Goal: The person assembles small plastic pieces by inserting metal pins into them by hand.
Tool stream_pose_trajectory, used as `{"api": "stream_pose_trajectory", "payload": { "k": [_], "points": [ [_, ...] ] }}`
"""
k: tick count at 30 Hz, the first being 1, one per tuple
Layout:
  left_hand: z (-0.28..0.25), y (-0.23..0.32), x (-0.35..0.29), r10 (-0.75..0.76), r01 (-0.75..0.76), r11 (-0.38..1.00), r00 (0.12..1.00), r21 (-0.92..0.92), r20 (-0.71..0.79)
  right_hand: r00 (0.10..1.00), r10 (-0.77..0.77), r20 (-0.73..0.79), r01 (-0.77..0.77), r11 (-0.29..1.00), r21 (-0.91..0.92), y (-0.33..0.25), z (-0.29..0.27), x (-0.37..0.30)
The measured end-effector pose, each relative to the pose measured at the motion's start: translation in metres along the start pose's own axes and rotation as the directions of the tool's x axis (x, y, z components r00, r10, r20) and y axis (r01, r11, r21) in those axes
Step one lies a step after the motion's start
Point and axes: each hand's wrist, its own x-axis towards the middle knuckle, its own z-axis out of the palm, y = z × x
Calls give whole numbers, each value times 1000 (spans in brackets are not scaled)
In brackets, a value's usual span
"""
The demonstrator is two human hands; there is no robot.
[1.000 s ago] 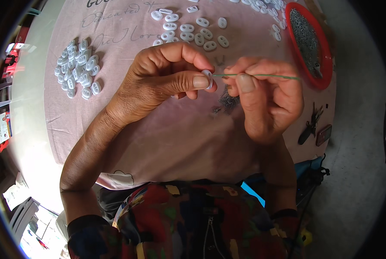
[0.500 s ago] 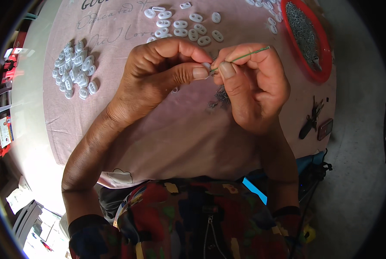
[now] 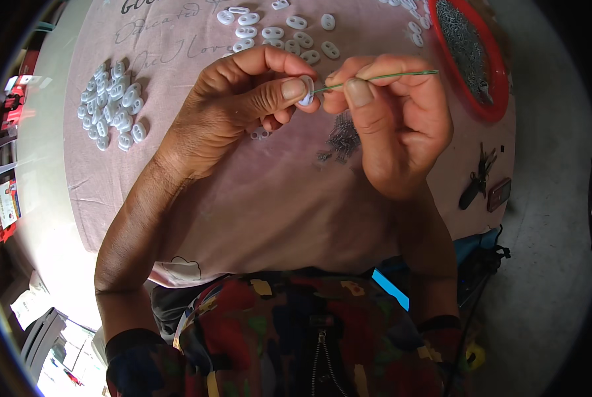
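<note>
My left hand (image 3: 226, 109) pinches a small white oval plastic piece (image 3: 306, 94) between thumb and fingers. In my right hand (image 3: 402, 132), thumb and forefinger close on a thin green rod (image 3: 402, 76). Its left tip reaches the face of the white piece; whether it enters a hole cannot be made out. Below the hands lies a heap of small dark metal parts (image 3: 342, 139). One more white piece (image 3: 261, 133) shows partly under my left fingers.
A pile of white two-holed ovals (image 3: 111, 106) sits at the left, with several more spread (image 3: 273, 32) at the back. At the far right stands a red basin (image 3: 502, 99) full of small metal parts. Dark-handled snips (image 3: 471, 188) and a small red-and-black device (image 3: 499, 195) lie near the right edge.
The white piece now shows more fully between my left fingers. My right hand has drawn slightly right with the rod, widening the gap between the hands. The view has shifted a little.
</note>
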Motion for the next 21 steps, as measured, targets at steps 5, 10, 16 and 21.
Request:
{"api": "stream_pose_trajectory", "payload": {
  "k": [5,10,16,21],
  "points": [
    [-3,0,0,27,-27,999,1000,-18,-15,1000,-23,-1,23,1000,-14,0,3,-1],
    [-3,0,0,30,-30,999,999,-34,-16,997,-41,-60,39,999,-33,-1,4,-2],
    [0,-3,-1,28,-28,1000,999,-7,-16,999,-40,21,43,991,-124,0,3,-4],
    [-2,-2,-1,17,-20,997,999,-81,-38,997,-75,33,79,987,-137,3,2,-3]
  ]
}}
